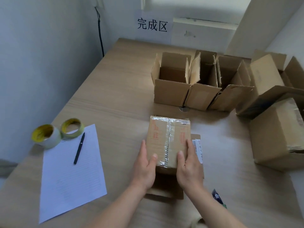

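A small cardboard box [167, 137], sealed along its top with clear tape and printed in red, sits at the front middle of the wooden table [115, 99]. My left hand [145, 167] holds its left side with the thumb on top. Gripping the right side is my right hand [189, 165], thumb also on top. A white label with a barcode [198, 150] shows just right of the box. Flat cardboard [164, 186] lies under the box and my hands.
Three open empty boxes [172, 83] stand in a row behind. More cardboard boxes [278, 137] crowd the right side. Two tape rolls [47, 135], a paper sheet [70, 171] and a black pen [79, 148] lie at the left. A paper sign [153, 25] hangs on the wall.
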`<act>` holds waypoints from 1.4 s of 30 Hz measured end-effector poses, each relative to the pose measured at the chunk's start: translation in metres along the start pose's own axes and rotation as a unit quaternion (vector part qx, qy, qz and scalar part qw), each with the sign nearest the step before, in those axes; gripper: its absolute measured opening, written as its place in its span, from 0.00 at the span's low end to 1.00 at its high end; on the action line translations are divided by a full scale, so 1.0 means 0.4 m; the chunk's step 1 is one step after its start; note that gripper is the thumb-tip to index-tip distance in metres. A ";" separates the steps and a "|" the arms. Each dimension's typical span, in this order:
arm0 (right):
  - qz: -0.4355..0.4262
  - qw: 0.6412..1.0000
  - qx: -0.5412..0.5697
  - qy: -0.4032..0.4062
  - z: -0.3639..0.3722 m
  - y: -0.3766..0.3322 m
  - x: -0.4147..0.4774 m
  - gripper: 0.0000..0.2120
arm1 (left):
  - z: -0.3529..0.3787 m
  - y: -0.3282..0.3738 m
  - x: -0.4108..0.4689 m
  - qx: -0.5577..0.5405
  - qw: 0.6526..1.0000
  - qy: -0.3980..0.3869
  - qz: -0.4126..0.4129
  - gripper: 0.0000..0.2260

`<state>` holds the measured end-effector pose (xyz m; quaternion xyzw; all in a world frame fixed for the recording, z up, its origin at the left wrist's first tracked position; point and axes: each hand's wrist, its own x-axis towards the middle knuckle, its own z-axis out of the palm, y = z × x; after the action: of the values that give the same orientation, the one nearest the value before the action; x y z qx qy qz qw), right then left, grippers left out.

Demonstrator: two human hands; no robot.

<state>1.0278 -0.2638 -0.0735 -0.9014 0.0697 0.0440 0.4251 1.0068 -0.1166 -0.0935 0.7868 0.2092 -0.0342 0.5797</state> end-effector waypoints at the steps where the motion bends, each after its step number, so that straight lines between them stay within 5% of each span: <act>1: -0.005 1.000 -0.002 0.006 0.005 0.004 0.003 0.25 | 0.001 -0.003 0.002 0.042 0.999 0.026 0.009 0.33; 6: -0.022 0.999 -0.020 0.014 0.019 0.025 0.012 0.29 | 0.032 0.018 0.005 0.057 0.989 0.132 0.022 0.23; 12: -0.017 0.999 -0.046 0.007 0.014 0.032 0.016 0.31 | -0.037 0.054 0.092 0.266 0.964 0.010 -0.007 0.21; 19: -0.012 0.999 -0.015 -0.038 -0.005 0.036 0.030 0.28 | 0.053 0.141 0.184 0.411 0.911 0.008 0.041 0.28; 26: -0.023 1.000 0.016 -0.002 -0.066 -0.036 0.242 0.26 | 0.054 0.139 0.175 0.434 0.900 0.027 0.039 0.28; 31: 0.037 0.997 -0.035 -0.060 -0.038 -0.027 0.318 0.11 | 0.054 0.140 0.174 0.446 0.894 0.028 0.042 0.29; 42: 0.007 0.980 -0.151 -0.126 -0.053 -0.042 0.358 0.19 | 0.058 0.146 0.177 0.457 0.889 0.034 0.023 0.29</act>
<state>1.1722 -0.2822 -0.0672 -0.9419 0.0146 0.1707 0.2889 1.0971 -0.1315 -0.0694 0.9698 0.1721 -0.0863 0.1498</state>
